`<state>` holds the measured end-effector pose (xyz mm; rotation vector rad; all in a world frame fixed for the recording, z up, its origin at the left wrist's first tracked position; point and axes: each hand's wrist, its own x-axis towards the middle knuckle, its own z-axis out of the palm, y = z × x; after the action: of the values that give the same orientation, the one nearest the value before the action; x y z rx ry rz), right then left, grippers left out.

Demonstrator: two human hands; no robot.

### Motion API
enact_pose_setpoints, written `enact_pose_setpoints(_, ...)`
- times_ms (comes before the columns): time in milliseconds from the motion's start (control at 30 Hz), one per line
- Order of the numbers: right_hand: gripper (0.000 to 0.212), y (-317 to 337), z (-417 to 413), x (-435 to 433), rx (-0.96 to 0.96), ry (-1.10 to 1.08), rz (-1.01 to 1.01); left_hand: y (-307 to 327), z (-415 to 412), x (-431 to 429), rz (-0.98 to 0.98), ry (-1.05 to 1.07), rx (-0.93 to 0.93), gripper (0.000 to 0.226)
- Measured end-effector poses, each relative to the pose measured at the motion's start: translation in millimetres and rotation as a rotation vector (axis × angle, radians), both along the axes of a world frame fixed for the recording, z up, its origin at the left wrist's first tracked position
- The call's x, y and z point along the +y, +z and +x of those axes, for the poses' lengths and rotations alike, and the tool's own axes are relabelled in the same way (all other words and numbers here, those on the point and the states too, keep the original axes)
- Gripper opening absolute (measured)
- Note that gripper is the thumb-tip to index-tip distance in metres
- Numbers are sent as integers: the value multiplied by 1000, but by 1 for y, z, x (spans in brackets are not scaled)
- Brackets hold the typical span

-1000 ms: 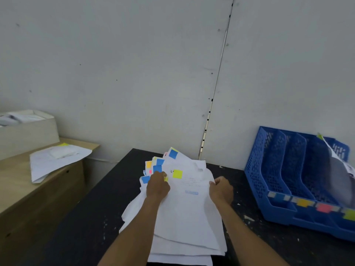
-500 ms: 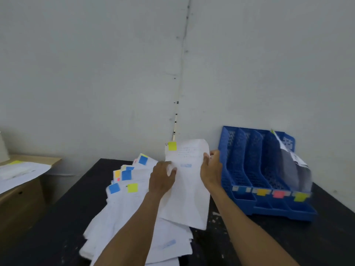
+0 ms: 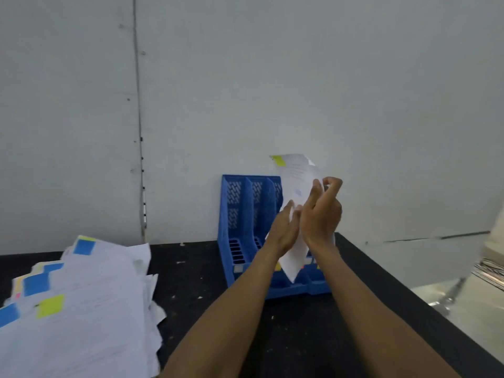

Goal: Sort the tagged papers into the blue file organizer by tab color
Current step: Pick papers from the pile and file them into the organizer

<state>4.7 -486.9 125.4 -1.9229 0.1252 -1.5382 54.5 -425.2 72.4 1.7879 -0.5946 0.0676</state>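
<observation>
I hold one white paper with a yellow tab (image 3: 296,181) upright in front of the blue file organizer (image 3: 237,227), over its right-hand slots. My right hand (image 3: 323,214) grips the sheet's right edge with curled fingers. My left hand (image 3: 285,227) lies flat against the sheet's left side, fingers straight. The organizer stands against the wall with coloured labels along its front; its right slots are hidden behind my hands and the sheet. A pile of tagged papers (image 3: 81,309) with blue and yellow tabs lies at the lower left.
The black table (image 3: 300,336) ends in an edge slanting down on the right. Beyond it, at the far right, stands a pale unit with stacked papers (image 3: 491,266). The grey wall (image 3: 272,77) rises right behind the organizer.
Both hands lifted the yellow-tabbed sheet off the pile and carried it rightward to the organizer. My view has swung right, so the pile now sits at the left.
</observation>
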Motion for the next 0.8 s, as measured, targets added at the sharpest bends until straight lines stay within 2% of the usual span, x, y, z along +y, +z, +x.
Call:
enact_pose_setpoints(100, 18, 1, 7, -32, -81, -86, -37, -3, 27, -50, -14, -65, 62, 88)
enact_pose_setpoints(200, 19, -6, 17, -58, -112, -58, -53, -20, 63, -91, -54, -98, 135, 89)
enact_pose_setpoints(300, 20, -23, 29, -80, -39, -6, -65, -28, 82, -112, -134, -114, 166, 89)
enact_pose_setpoints(433, 29, -57, 44, -104, 189, -185, -138, -29, 82, -122, -166, -96, 200, 100)
enact_pose_setpoints(533, 41, -74, 53, -117, 330, -238, -195, -28, 80, -126, -198, -76, 229, 103)
enact_pose_setpoints(667, 61, -78, 67, -118, 273, -79, -103, -39, 105, -135, -296, -65, 254, 92)
enact_pose_setpoints(733, 51, -82, 77, -120, 316, -57, -129, -41, 112, -137, -296, -57, 247, 90)
enact_pose_setpoints(800, 32, -93, 86, -124, 503, -128, -280, -28, 97, -126, -308, -72, 253, 89)
